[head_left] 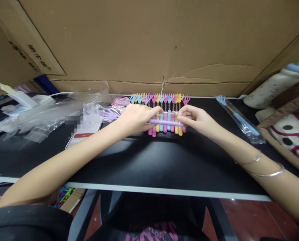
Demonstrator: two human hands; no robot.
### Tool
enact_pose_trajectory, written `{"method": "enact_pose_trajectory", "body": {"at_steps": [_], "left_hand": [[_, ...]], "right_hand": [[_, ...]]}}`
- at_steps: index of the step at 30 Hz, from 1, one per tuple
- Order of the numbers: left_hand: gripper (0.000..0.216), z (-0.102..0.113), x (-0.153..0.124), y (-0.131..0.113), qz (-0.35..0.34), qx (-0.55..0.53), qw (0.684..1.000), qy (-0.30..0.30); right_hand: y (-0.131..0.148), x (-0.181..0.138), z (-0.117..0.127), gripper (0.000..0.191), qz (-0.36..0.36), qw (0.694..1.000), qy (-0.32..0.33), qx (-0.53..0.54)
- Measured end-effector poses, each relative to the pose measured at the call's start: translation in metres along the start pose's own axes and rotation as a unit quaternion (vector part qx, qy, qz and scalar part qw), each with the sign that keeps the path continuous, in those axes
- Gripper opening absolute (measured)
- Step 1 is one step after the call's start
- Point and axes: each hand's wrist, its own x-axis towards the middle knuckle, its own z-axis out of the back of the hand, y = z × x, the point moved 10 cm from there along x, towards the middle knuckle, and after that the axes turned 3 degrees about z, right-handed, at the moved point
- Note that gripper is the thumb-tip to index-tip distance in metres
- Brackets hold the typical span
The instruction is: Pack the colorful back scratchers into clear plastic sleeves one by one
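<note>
In the head view, the left hand [139, 117] is holding a purple scratcher [167, 123] crosswise above the black tabletop [149, 160], its grip clamped around the shaft near the handle. The scratcher's splayed head is pointing out to the left, and its handle is reaching toward the right hand [193, 117]. There the grip is pinching the clear sleeve [164, 114] at the handle's end, thumb and fingertips together on the film; whether they are also pressing on the handle itself, I cannot tell.

Beyond the handle, a row of scratchers [166, 98] in pink, blue, yellow and purple is lying side by side, heads toward the cardboard [149, 43]. A blue scratcher [245, 122] in its own wrapper is lying well apart on the right, near a plush bag [292, 134]. Loose plastic bags [56, 115] and a phone [83, 135] are occupying the left side.

The step in hand seems to be fitting or straightening the sleeve at the handle end. By that reading, the next move is calling for a steady left grip and a light right pinch, since the thin film is probably creasing or tearing easily under a hard pull.
</note>
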Motion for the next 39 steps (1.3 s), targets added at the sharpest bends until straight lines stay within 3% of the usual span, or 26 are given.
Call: {"method": "enact_pose_trajectory", "body": {"at_steps": [5, 9, 12, 16, 21, 25, 29, 32, 34, 36, 39], "left_hand": [[0.038, -0.003, -0.001, 0.002, 0.013, -0.044, 0.999, 0.025], [0.056, -0.005, -0.003, 0.0, 0.011, -0.103, 0.993, 0.062], [0.049, -0.003, -0.003, 0.0, 0.017, -0.166, 0.984, 0.069], [0.037, 0.004, -0.001, 0.003, 0.024, -0.193, 0.98, 0.045], [0.034, 0.013, -0.001, 0.007, 0.014, -0.127, 0.992, -0.014], [0.024, 0.029, -0.003, 0.005, -0.031, -0.047, 0.992, -0.111], [0.024, 0.026, -0.002, -0.001, -0.072, 0.006, 0.991, -0.111], [0.022, 0.022, -0.001, -0.004, -0.087, 0.029, 0.99, -0.111], [0.019, 0.023, -0.001, -0.006, -0.093, 0.047, 0.986, -0.128], [0.019, 0.025, -0.003, -0.008, -0.1, 0.062, 0.981, -0.152], [0.018, 0.027, -0.006, -0.01, -0.114, 0.064, 0.975, -0.182]], "right_hand": [[-0.002, 0.0, 0.001, 0.042, -0.01, 1.0, -0.011, 0.012], [0.0, 0.0, 0.002, 0.04, 0.001, 1.0, -0.023, 0.015], [0.006, -0.001, 0.009, 0.035, 0.028, 0.998, -0.059, -0.004], [0.015, -0.003, 0.015, 0.03, 0.069, 0.993, -0.089, -0.017], [0.013, -0.003, 0.018, 0.031, 0.078, 0.992, -0.097, -0.012], [0.009, -0.002, 0.01, 0.035, 0.066, 0.996, -0.059, -0.011], [0.004, -0.003, -0.012, 0.033, 0.04, 0.998, 0.045, -0.027], [0.013, -0.007, -0.021, 0.024, 0.088, 0.991, 0.066, -0.082], [0.027, -0.012, -0.023, 0.016, 0.15, 0.976, 0.041, -0.153], [0.044, -0.02, -0.026, 0.008, 0.218, 0.941, -0.002, -0.257], [0.072, -0.04, -0.041, 0.013, 0.332, 0.839, -0.065, -0.426]]}}
